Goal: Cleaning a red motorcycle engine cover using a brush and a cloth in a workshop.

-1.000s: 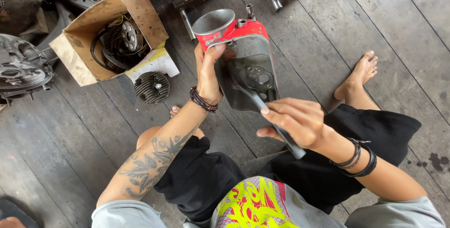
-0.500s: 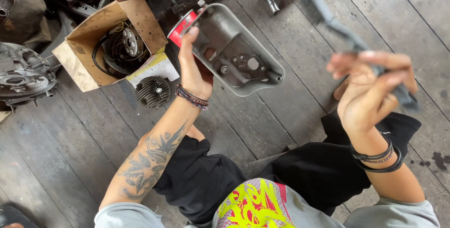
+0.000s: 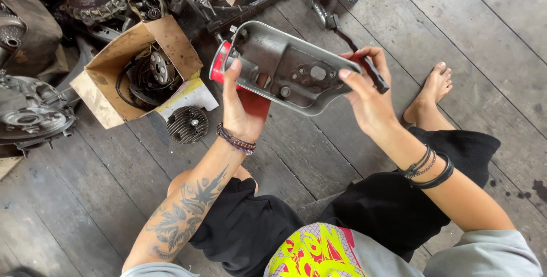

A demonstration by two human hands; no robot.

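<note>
Both forearms reach forward over the crossed legs. The left hand (image 3: 242,109) grips the red-edged end of a grey metal cover (image 3: 285,69) from below, thumb up on its rim, holding it hollow side up above the plank floor (image 3: 456,32). The right hand (image 3: 367,92) pinches the cover's other end while closed around a dark tool (image 3: 373,75). A cardboard box (image 3: 134,69) of parts sits to the left.
</note>
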